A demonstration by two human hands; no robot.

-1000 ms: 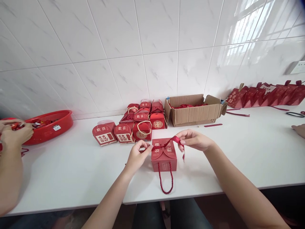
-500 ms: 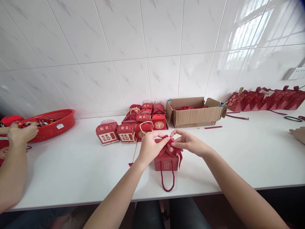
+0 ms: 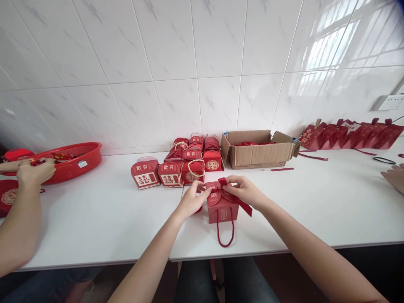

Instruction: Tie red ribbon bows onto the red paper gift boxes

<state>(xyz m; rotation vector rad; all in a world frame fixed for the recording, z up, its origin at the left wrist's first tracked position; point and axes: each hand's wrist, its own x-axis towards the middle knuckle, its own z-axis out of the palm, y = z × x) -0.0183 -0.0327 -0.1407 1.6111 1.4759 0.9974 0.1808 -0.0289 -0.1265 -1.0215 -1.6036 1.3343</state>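
A red gift box (image 3: 223,210) stands upright near the front edge of the white table, its twisted rope handle (image 3: 226,240) hanging down in front. Across its folded top runs a dark red ribbon (image 3: 243,205), with one tail sticking out to the right. At the top left of the box, my left hand (image 3: 195,197) pinches the ribbon between thumb and finger. My right hand (image 3: 245,190) has its fingers closed on the ribbon at the top right. The ribbon's middle lies against the box lid.
Several red boxes (image 3: 170,173) stand behind and to the left. A cardboard carton (image 3: 261,155) and red bags (image 3: 350,135) are at the wall. Another person's hand reaches over a red basin (image 3: 91,158) at left; a further hand (image 3: 394,177) is at right.
My hands have moved apart, drawing the ribbon out sideways over the lid. Its tail now slants to the right instead of hanging. The view has shifted slightly.
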